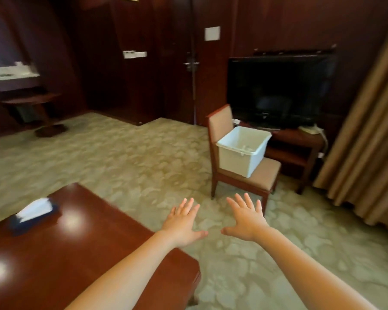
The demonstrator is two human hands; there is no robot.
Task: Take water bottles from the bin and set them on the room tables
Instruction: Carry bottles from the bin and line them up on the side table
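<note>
Both my hands are stretched out in front of me, on the near side of the chair (220,121) and well short of it. My left hand (184,222) is wide, fingers straight and spread, palm down, holding nothing. My right hand (248,220) is just beside it and the same: spread flat, with nothing in it. The two thumbs point at each other with a gap between them. Both hands hang in the air over the carpet (132,157). The white bin (235,162) stands upright on the chair's seat, close against the backrest. Only part of its inside shows, and I cannot tell what it holds. Behind the chair is a dark TV (278,90) on a low wooden stand (300,142). Right of the chair hangs a tan curtain (367,130), reaching down to the floor. Left of the chair and nearer to me is a glossy red-brown desk (76,265); my left forearm passes over its corner. On the desk, toward its far left side, lies a tissue box (35,214), blurred. Far to the left of the chair, against the dark panelled wall, stands a small round table (31,101).
</note>
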